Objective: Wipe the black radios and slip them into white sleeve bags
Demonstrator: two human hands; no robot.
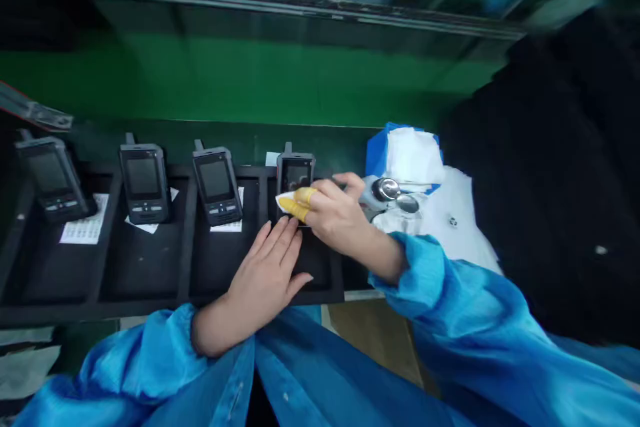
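In the head view, a handheld radio (295,165) with a stubby antenna lies in a compartment of the black tray (186,260). My right hand (343,217), with yellow finger cots on two fingers, pinches a small white wipe (281,201) over this radio's lower part, covering its keys. My left hand (267,270) rests flat at the radio's lower end, fingers stretched out. Leftward, similar radios lean on the tray's back edge: a near one (217,185), a middle one (145,183) and a far one (55,179). White paper slips (86,221) lie under them.
Right of the tray stands a blue box (379,152) holding white wipes (414,155). Before it are a metal-topped dispenser bottle (386,189) and a round lidded container (407,204). White sheets (457,213) lie beside them. A green panel (250,80) runs behind the bench.
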